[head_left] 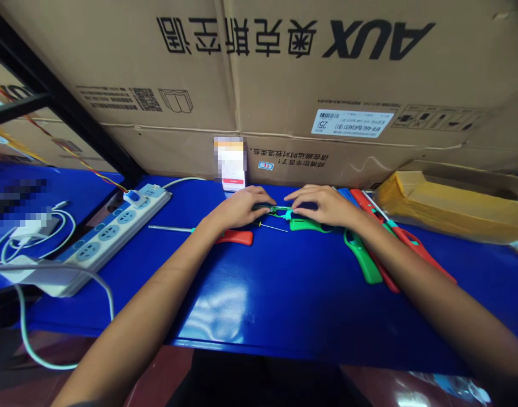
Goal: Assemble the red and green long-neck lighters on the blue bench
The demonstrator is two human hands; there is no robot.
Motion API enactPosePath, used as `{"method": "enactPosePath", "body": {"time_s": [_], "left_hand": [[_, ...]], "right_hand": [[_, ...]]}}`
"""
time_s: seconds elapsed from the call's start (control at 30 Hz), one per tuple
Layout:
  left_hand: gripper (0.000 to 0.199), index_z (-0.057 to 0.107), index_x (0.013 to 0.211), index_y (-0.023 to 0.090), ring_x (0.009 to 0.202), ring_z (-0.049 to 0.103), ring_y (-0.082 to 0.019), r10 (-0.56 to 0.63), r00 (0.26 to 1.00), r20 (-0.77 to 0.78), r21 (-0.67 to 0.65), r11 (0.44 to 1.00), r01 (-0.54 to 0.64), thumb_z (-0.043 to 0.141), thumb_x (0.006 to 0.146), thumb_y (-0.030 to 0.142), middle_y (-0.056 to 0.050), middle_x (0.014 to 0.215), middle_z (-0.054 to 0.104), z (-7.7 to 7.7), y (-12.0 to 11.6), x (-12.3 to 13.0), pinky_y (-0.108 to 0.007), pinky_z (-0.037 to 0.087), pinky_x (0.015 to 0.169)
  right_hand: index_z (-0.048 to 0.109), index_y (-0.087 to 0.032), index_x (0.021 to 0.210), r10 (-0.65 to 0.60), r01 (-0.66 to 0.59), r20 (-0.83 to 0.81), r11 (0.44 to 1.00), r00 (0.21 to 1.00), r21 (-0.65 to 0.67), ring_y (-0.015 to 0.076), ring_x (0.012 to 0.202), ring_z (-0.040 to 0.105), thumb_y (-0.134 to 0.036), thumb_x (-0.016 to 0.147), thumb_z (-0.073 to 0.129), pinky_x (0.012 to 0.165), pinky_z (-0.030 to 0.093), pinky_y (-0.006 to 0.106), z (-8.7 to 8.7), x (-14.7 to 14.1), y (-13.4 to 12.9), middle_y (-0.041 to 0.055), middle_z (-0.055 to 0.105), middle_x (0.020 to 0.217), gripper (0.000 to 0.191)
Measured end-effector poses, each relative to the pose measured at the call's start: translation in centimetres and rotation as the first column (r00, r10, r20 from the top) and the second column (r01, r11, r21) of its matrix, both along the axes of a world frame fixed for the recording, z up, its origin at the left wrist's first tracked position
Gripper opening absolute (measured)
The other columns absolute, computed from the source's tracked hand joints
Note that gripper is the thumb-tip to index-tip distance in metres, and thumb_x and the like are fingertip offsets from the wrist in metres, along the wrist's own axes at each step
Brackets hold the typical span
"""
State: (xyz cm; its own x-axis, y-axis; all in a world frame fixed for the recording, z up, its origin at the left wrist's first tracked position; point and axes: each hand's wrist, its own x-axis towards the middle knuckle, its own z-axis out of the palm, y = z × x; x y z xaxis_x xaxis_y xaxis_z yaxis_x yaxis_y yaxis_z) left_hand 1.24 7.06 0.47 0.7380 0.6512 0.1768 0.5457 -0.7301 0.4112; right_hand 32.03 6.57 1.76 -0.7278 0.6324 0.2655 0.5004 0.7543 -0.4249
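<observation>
- The left hand (pixel 240 207) is curling over the near end of a small green plastic part (pixel 280 212), its fingertips pinching the part from the left side.
- The right hand (pixel 320 204) is gripping the other end with its fingers bent downward, so the two hands are nearly touching at the middle of the frame.
- The small green plastic part is sitting between both hands just above the blue workbench (pixel 225 299), with thin wire looped around it; its fine details are too small to tell.
- A green plastic handle (pixel 310 225) is lying just below the right hand, and a thin metal pin (pixel 272 226) is resting beside it.
- A screwdriver with a red handle (pixel 237 237) is lying under the left wrist, its long shaft pointing left.
- More green and red plastic handles (pixel 361 257) are lying in a loose group at right, under the right forearm.
- A white power strip (pixel 115 243) is sitting at left, with a yellow-and-red wire (pixel 72 152) running toward its plug.
- A large AUX cardboard box (pixel 284 68) is standing along the far edge, with a blurred phone (pixel 230 164) leaning against it.
- A yellow padded envelope (pixel 449 203) is lying at far right.
</observation>
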Motion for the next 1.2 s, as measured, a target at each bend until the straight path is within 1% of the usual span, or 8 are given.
{"method": "enactPosePath", "body": {"time_s": [0.07, 0.17, 0.33, 0.43, 0.53, 0.63, 0.93, 1.2], "left_hand": [[0.037, 0.081, 0.137, 0.018, 0.121, 0.072, -0.026, -0.026, 0.998, -0.054, 0.017, 1.0, 0.027, 0.053, 0.115, 0.03, -0.014, 0.132, 0.078, 0.0, -0.2, 0.2, -0.042, 0.056, 0.113], [0.041, 0.082, 0.139, 0.018, 0.121, 0.072, -0.027, -0.025, 0.995, -0.094, 0.038, 0.999, 0.028, 0.05, 0.116, 0.031, -0.014, 0.133, 0.078, 0.0, -0.3, 0.2, -0.042, 0.058, 0.111], [0.039, 0.082, 0.138, 0.019, 0.12, 0.072, -0.027, -0.03, 0.997, -0.069, 0.042, 0.999, 0.033, 0.051, 0.116, 0.03, -0.013, 0.134, 0.079, -0.3, -0.1, 0.1, -0.042, 0.058, 0.109], [0.035, 0.081, 0.136, 0.018, 0.118, 0.072, -0.027, -0.03, 0.999, -0.034, 0.028, 0.999, 0.031, 0.056, 0.114, 0.03, -0.013, 0.13, 0.081, -0.4, 0.0, 0.1, -0.042, 0.057, 0.109], [0.032, 0.08, 0.131, 0.016, 0.116, 0.073, -0.027, -0.027, 1.0, 0.009, 0.009, 1.0, 0.027, 0.057, 0.114, 0.03, -0.012, 0.127, 0.082, -0.4, 0.0, 0.2, -0.043, 0.055, 0.112], [0.032, 0.08, 0.128, 0.016, 0.115, 0.073, -0.026, -0.031, 0.999, 0.022, 0.014, 0.999, 0.031, 0.055, 0.116, 0.032, -0.013, 0.126, 0.081, -0.4, -0.1, 0.3, -0.043, 0.054, 0.111], [0.027, 0.081, 0.127, 0.017, 0.112, 0.072, -0.026, -0.032, 0.999, 0.027, 0.0, 0.999, 0.032, 0.061, 0.114, 0.03, -0.011, 0.124, 0.082, -0.9, 0.2, 0.3, -0.042, 0.055, 0.107], [0.026, 0.081, 0.128, 0.018, 0.113, 0.073, -0.026, -0.031, 0.999, -0.008, 0.017, 0.999, 0.031, 0.061, 0.113, 0.026, -0.011, 0.124, 0.083, -0.4, 0.0, 0.4, -0.042, 0.055, 0.107]], "right_hand": [[0.088, -0.028, 0.101, 0.047, -0.045, 0.037, 0.998, 0.998, -0.034, 0.0292, 0.121, 0.079, -0.032, 0.107, 0.069, 0.11, 0.06, 0.05, -0.2, -0.3, -0.1, 0.0063, 0.087, 0.133, 0.02], [0.088, -0.027, 0.1, 0.086, -0.08, 0.064, 0.994, 0.994, -0.08, 0.0294, 0.118, 0.08, -0.03, 0.106, 0.07, 0.107, 0.062, 0.048, -0.4, -0.4, -0.1, 0.0081, 0.088, 0.123, 0.019], [0.088, -0.028, 0.105, 0.04, -0.041, -0.006, 0.995, 0.999, -0.095, 0.0271, 0.114, 0.082, -0.033, 0.106, 0.07, 0.107, 0.062, 0.046, -0.5, -0.2, -0.1, 0.0066, 0.088, 0.125, 0.019], [0.087, -0.027, 0.106, 0.03, -0.032, -0.043, 0.999, 0.999, -0.039, 0.0266, 0.11, 0.082, -0.033, 0.107, 0.07, 0.105, 0.061, 0.045, -0.4, 0.2, 0.3, 0.0065, 0.088, 0.12, 0.018], [0.086, -0.025, 0.106, -0.034, 0.038, -0.072, 0.998, 0.997, 0.046, 0.0279, 0.106, 0.081, -0.031, 0.107, 0.07, 0.102, 0.06, 0.045, -0.3, 0.5, 0.7, 0.0079, 0.087, 0.114, 0.017], [0.085, -0.026, 0.105, -0.094, 0.099, -0.053, 0.99, 0.994, 0.098, 0.0285, 0.105, 0.079, -0.031, 0.108, 0.069, 0.101, 0.058, 0.045, -0.3, 0.4, 0.7, 0.0082, 0.085, 0.11, 0.017], [0.084, -0.024, 0.105, -0.148, 0.139, 0.065, 0.982, 0.987, 0.131, 0.0269, 0.104, 0.076, -0.027, 0.108, 0.073, 0.097, 0.058, 0.041, -1.1, -1.1, -0.3, 0.0078, 0.082, 0.111, 0.012], [0.084, -0.021, 0.106, -0.173, 0.153, 0.117, 0.975, 0.978, 0.158, 0.0281, 0.104, 0.075, -0.024, 0.107, 0.074, 0.094, 0.057, 0.041, -1.2, -1.3, -0.4, 0.0097, 0.081, 0.11, 0.01]]}}
